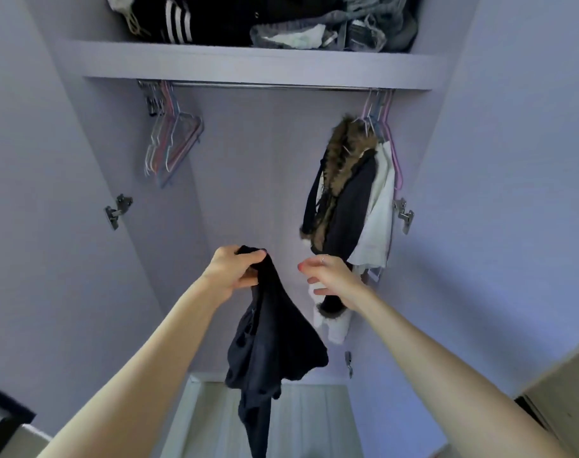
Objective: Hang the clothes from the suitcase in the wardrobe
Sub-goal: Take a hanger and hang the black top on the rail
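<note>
Garment (275, 328) hung lengthwise from the left hand (233, 271), which pinched its top before the wardrobe. Right hand (327, 276) was just beside it, fingers loose, holding nothing. Spare hangers (172, 145) lay up-left on the rail (265, 85), nearer the occupied left hand.

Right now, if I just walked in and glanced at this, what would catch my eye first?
Probably the dark garment dangling in the middle, gripped at its top by the left hand, while the right hand reaches toward it, open. Next, the fur-trimmed coat hanging at the right end of the wardrobe rail, and the bunch of empty hangers at the left end.
</note>
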Action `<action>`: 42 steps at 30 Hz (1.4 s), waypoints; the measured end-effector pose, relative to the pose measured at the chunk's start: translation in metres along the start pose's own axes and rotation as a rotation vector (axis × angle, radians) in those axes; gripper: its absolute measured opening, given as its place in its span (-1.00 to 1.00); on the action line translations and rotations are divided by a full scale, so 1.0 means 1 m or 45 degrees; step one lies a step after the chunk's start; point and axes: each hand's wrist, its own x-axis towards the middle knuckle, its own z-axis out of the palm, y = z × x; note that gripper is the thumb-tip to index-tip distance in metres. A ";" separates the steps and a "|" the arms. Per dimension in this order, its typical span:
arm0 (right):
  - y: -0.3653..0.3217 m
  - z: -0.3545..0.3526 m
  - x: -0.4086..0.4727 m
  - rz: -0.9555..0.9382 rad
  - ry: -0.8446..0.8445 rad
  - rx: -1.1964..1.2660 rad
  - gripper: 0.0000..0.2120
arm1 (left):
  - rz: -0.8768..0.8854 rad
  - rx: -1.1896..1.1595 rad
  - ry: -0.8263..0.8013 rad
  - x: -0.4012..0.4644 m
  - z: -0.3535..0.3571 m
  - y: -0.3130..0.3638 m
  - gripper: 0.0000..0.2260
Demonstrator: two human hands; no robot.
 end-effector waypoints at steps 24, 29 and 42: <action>-0.078 -0.049 0.252 0.022 0.393 -0.215 -0.81 | -0.263 0.611 0.212 0.189 -0.113 0.052 -0.87; -0.088 -0.034 0.274 0.026 0.694 -0.682 -0.69 | -0.273 1.003 0.304 0.221 -0.141 0.044 -0.81; -0.100 -0.002 0.303 0.122 0.327 -0.439 -0.65 | -0.312 0.172 0.223 0.250 -0.170 0.041 -0.84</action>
